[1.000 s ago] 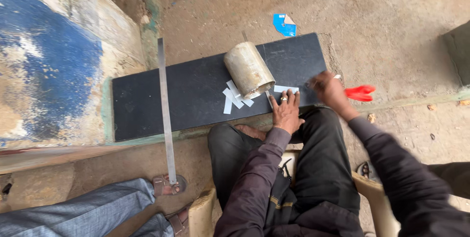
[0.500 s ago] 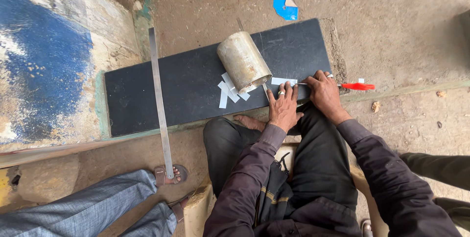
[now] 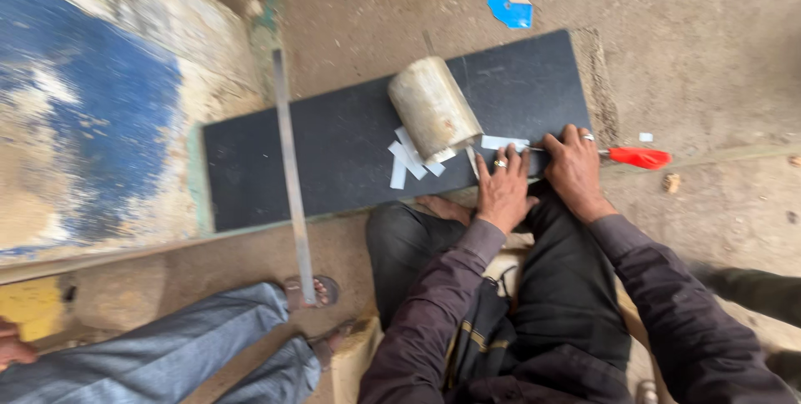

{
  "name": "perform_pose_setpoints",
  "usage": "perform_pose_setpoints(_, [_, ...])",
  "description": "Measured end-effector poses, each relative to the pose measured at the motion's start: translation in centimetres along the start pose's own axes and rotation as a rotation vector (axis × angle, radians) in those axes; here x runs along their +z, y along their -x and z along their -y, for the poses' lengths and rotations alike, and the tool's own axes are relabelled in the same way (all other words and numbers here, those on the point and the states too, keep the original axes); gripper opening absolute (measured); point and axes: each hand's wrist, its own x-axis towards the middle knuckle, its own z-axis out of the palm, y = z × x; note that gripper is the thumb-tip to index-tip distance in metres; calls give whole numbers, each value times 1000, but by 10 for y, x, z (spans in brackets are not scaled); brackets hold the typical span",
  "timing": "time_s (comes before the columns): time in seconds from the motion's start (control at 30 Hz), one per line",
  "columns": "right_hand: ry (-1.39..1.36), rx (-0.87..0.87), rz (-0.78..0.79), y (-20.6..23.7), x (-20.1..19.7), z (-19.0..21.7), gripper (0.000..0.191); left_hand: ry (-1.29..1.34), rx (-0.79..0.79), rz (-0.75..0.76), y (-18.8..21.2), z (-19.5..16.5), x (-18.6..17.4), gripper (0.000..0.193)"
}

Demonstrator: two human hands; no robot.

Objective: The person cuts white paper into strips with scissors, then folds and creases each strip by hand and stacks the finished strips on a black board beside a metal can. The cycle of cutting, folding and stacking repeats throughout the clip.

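A dark rectangular board (image 3: pixel 350 145) is shown lying flat on the dirt floor; all positions are given relative to it. On its near right part a pale cylindrical roll (image 3: pixel 434 108) is laid on its side, with several white strips (image 3: pixel 406 158) scattered just under the roll's near end. The left hand (image 3: pixel 503 191) is pressed flat, fingers spread, at the board's near edge, just right of the roll, beside one white strip (image 3: pixel 503 143). The right hand (image 3: pixel 573 169) is closed around a tool with a red handle (image 3: pixel 638 157), which projects past the board's right end; the blade is hidden and blurred, so it is probably a knife, though this cannot be confirmed. A long metal ruler (image 3: pixel 289 166) is laid across the board's left half, its near end overhanging toward a sandalled foot (image 3: pixel 313 291) of another person. Beyond the board's far right corner a blue scrap (image 3: pixel 509 5) is seen on the floor.
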Motion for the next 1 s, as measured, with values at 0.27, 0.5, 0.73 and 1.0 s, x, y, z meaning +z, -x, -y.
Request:
perform_pose_setpoints(0.27, [12, 22, -24, -7, -8, 8, 32, 35, 13, -11, -1, 2, 3, 104])
perform_pose_setpoints(0.5, [-5, 47, -6, -11, -15, 17, 31, 5, -2, 8, -3, 0, 3, 103])
perform_pose_setpoints(0.73, [15, 61, -8, -15, -20, 23, 31, -33, -14, 47, -4, 0, -5, 102])
perform_pose_setpoints(1.0, [28, 65, -18, -20, -26, 28, 31, 19, -36, 85, -7, 1, -16, 104])
